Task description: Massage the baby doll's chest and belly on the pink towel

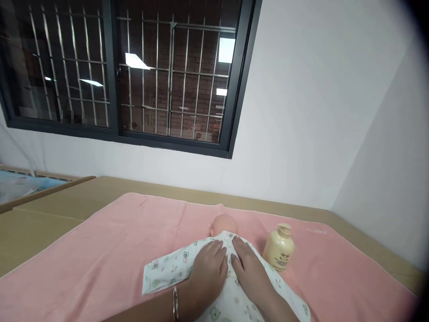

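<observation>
A baby doll lies on a pink blanket (117,241), its bald head (225,224) pointing away from me. It wears a white shirt (170,270) with small printed animals, the sleeves spread to both sides. My left hand (209,266), with a silver bangle at the wrist, rests flat on the upper part of the shirt, fingers stretched toward the head. Beside it my right hand (250,268) lies flat on the shirt too, its thumb held apart. Neither hand grips anything. The doll's arms, hands and legs are hidden or out of view.
A cream-yellow pump bottle (279,248) stands on the blanket, right of the doll. Tan padding (50,223) surrounds the blanket. A dark-framed window (117,136) with metal bars is set in the white wall (301,112) behind. Light-blue bedding (30,183) shows at far left.
</observation>
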Available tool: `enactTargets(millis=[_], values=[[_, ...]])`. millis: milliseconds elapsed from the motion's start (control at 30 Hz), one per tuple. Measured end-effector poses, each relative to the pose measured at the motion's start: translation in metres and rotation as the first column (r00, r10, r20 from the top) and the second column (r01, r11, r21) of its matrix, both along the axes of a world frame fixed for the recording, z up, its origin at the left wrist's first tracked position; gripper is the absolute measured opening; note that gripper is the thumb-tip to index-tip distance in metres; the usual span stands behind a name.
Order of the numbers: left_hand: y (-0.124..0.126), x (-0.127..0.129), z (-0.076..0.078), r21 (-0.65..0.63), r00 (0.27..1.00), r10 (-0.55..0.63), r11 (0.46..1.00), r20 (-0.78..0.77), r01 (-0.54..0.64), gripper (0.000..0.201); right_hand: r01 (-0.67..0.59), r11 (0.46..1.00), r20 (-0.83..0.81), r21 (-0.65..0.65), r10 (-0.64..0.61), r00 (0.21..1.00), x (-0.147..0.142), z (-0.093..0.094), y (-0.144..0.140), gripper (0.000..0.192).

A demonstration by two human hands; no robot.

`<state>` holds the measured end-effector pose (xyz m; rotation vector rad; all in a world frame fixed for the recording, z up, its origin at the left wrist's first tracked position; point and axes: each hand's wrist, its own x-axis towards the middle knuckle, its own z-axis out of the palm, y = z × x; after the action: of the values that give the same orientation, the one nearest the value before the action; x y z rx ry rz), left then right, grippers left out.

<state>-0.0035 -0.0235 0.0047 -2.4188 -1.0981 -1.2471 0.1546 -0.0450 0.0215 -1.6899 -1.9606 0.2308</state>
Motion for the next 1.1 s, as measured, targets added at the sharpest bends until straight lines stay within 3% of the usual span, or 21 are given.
enactTargets(millis=[167, 300, 400, 533, 800, 1000, 1100], values=[[-0.006, 0.001, 0.001, -0.153, 1.0, 0.018, 0.988, -0.021, -0.021, 0.035, -0.037, 0.999, -0.038, -0.011, 0.036, 0.999, 0.005, 0.002, 0.002, 0.056], [0.001, -0.005, 0.001, -0.324, 0.999, 0.051, 0.945, -0.008, -0.051, 0.042, 0.066, 0.998, 0.027, -0.008, -0.066, 0.997, -0.015, 0.007, -0.009, 0.054], [0.007, -0.009, -0.002, -0.381, 0.999, 0.045, 0.924, 0.009, -0.038, 0.048, 0.11, 0.994, 0.116, -0.017, -0.107, 0.987, -0.03, 0.005, -0.02, 0.054], [0.01, -0.009, -0.006, -0.375, 0.999, 0.026, 0.927, 0.034, -0.012, 0.047, 0.081, 0.997, 0.112, 0.007, -0.081, 0.99, -0.032, 0.001, -0.021, 0.053], [0.015, -0.002, -0.012, -0.315, 0.993, -0.02, 0.947, 0.12, 0.057, 0.041, -0.015, 1.0, -0.064, 0.023, 0.016, 0.998, 0.002, 0.002, 0.002, 0.057], [0.015, -0.007, -0.023, -0.206, 0.959, -0.084, 0.968, 0.27, 0.143, 0.041, 0.023, 0.976, 0.007, 0.215, -0.025, 1.0, -0.013, 0.01, -0.013, 0.059], [0.014, -0.007, -0.027, -0.136, 0.944, -0.119, 0.977, 0.307, 0.167, 0.042, -0.06, 0.982, 0.055, 0.179, 0.051, 0.997, -0.02, 0.01, -0.018, 0.052]])
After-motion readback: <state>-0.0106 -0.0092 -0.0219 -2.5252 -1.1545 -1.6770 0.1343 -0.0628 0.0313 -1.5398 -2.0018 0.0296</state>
